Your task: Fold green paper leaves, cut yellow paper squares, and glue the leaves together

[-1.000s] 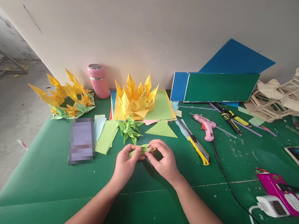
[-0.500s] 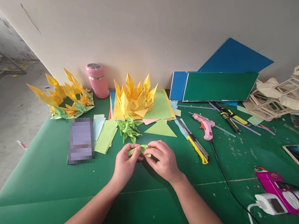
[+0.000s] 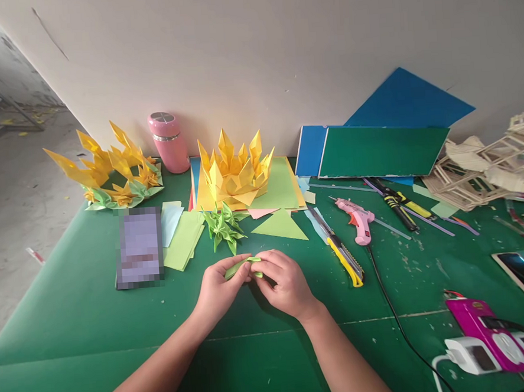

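Observation:
A small folded piece of light green paper (image 3: 236, 270) is pinched between my two hands above the green table. My left hand (image 3: 221, 286) grips its left part, thumb on top. My right hand (image 3: 285, 282) has its fingers closed on the right end, and the fingers hide part of the folds. Just beyond the hands lie folded green paper flowers (image 3: 223, 225). A green paper triangle (image 3: 280, 225) rests to their right, and loose green paper sheets (image 3: 183, 239) to their left. Behind them a yellow folded-paper crown (image 3: 238, 171) stands on stacked coloured paper (image 3: 285, 183).
To the right lie a yellow utility knife (image 3: 344, 259), a pink glue gun (image 3: 357, 220) with its cord, pliers (image 3: 398, 205) and a magenta power strip (image 3: 483, 324). At left are another paper crown (image 3: 118, 169), a pink flask (image 3: 170, 143) and a blurred phone-like rectangle (image 3: 140, 248).
My fingers have drawn closer together on the green paper, which now looks narrower and more folded over. The view has shifted slightly.

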The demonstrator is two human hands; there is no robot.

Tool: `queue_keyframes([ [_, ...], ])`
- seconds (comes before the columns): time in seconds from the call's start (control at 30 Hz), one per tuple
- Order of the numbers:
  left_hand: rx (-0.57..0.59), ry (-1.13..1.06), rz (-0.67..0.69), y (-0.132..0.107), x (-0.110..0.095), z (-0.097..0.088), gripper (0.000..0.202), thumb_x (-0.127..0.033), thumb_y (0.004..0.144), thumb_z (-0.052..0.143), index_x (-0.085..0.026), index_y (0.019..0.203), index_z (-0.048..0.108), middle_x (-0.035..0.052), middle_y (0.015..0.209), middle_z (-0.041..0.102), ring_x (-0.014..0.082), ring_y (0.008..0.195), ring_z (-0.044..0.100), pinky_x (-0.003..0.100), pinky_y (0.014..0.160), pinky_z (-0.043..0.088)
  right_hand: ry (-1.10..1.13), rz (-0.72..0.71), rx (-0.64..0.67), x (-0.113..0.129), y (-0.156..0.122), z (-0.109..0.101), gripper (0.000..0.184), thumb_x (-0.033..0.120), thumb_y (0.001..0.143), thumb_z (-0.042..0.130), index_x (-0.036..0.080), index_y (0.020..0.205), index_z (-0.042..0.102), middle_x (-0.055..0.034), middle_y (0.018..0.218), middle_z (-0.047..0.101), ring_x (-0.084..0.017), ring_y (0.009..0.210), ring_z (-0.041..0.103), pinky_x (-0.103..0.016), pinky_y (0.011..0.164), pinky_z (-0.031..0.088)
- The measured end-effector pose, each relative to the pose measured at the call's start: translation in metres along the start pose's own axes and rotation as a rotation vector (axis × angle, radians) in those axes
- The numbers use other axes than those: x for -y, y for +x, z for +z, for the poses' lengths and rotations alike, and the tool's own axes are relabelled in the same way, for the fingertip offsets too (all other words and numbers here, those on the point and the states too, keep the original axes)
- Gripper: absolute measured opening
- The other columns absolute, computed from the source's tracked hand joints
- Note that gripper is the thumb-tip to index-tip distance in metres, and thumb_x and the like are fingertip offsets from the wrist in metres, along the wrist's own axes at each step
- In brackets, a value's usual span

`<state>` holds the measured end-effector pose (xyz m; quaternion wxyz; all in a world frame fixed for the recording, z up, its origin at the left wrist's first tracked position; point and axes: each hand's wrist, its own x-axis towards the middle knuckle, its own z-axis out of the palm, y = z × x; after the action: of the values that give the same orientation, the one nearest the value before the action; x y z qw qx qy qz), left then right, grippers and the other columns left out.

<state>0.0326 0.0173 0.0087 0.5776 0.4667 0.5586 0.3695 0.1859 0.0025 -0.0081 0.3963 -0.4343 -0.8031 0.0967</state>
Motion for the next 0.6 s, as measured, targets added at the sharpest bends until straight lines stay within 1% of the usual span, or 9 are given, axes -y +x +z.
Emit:
queue_keyframes([
  [0.17, 0.006, -0.042, -0.02, 0.0019, -0.0003, -0.0014, 0.032, -0.041, 0.061, 0.073, -0.018, 0.084, 0.075, 0.0023, 0.069, 0.076, 0.0206, 0.061, 0.071, 0.03, 0.064, 0.06, 0.066, 0.014, -0.024, 0.0008, 0.0006, -0.0014, 0.016, 0.014, 0.087, 0.049, 0.023, 0.087, 0.063, -0.0059, 0.087, 0.066, -0.019, 0.081, 0.06, -0.033, 0.07, 0.053],
  [0.23, -0.014, -0.072, -0.032, 0.0028, 0.0007, -0.0018, 0.037, -0.043, 0.061, 0.074, -0.018, 0.088, 0.074, 0.003, 0.072, 0.077, 0.0221, 0.065, 0.073, 0.032, 0.066, 0.06, 0.118, 0.046, -0.043, 0.0024, 0.001, -0.0018, 0.014, 0.018, 0.087, 0.052, 0.024, 0.094, 0.062, -0.0058, 0.091, 0.066, -0.02, 0.084, 0.061, -0.035, 0.073, 0.053],
  [0.3, -0.035, -0.102, -0.045, 0.0034, 0.0014, -0.0019, 0.042, -0.045, 0.062, 0.074, -0.016, 0.092, 0.073, 0.0037, 0.073, 0.077, 0.0231, 0.068, 0.073, 0.033, 0.069, 0.06, 0.143, 0.083, -0.081, 0.0042, 0.0012, -0.0018, 0.017, 0.021, 0.086, 0.054, 0.023, 0.102, 0.06, -0.0065, 0.093, 0.066, -0.021, 0.087, 0.06, -0.036, 0.076, 0.052],
  [0.37, -0.047, -0.115, -0.044, 0.0034, 0.0011, -0.0016, 0.043, -0.045, 0.062, 0.074, -0.016, 0.094, 0.072, 0.0037, 0.075, 0.077, 0.0229, 0.069, 0.073, 0.033, 0.07, 0.06, 0.125, 0.103, -0.109, 0.0055, 0.0013, -0.0017, 0.018, 0.023, 0.087, 0.055, 0.021, 0.105, 0.059, -0.0075, 0.094, 0.066, -0.021, 0.089, 0.06, -0.037, 0.078, 0.051],
  [0.43, -0.061, -0.096, -0.025, 0.0027, 0.0, -0.0012, 0.039, -0.043, 0.063, 0.073, -0.017, 0.091, 0.072, 0.0028, 0.074, 0.077, 0.0219, 0.067, 0.073, 0.032, 0.069, 0.06, 0.086, 0.105, -0.118, 0.006, 0.0014, -0.0017, 0.016, 0.024, 0.088, 0.054, 0.021, 0.103, 0.06, -0.008, 0.095, 0.065, -0.021, 0.089, 0.059, -0.037, 0.079, 0.051],
  [0.53, -0.091, -0.021, 0.023, 0.0015, -0.0019, -0.001, 0.031, -0.04, 0.063, 0.072, -0.02, 0.087, 0.073, 0.0014, 0.07, 0.077, 0.0216, 0.066, 0.072, 0.03, 0.066, 0.059, 0.021, 0.083, -0.12, 0.0056, 0.0012, -0.0022, 0.016, 0.027, 0.089, 0.052, 0.022, 0.1, 0.062, -0.008, 0.095, 0.064, -0.022, 0.09, 0.059, -0.038, 0.08, 0.05],
  [0.6, -0.104, 0.031, 0.054, 0.001, -0.002, -0.0012, 0.029, -0.039, 0.064, 0.071, -0.021, 0.086, 0.074, 0.0012, 0.07, 0.077, 0.022, 0.066, 0.072, 0.029, 0.065, 0.058, -0.024, 0.076, -0.121, 0.0052, 0.0005, -0.0025, 0.018, 0.029, 0.09, 0.05, 0.023, 0.1, 0.064, -0.0084, 0.096, 0.063, -0.023, 0.09, 0.058, -0.04, 0.08, 0.049],
])
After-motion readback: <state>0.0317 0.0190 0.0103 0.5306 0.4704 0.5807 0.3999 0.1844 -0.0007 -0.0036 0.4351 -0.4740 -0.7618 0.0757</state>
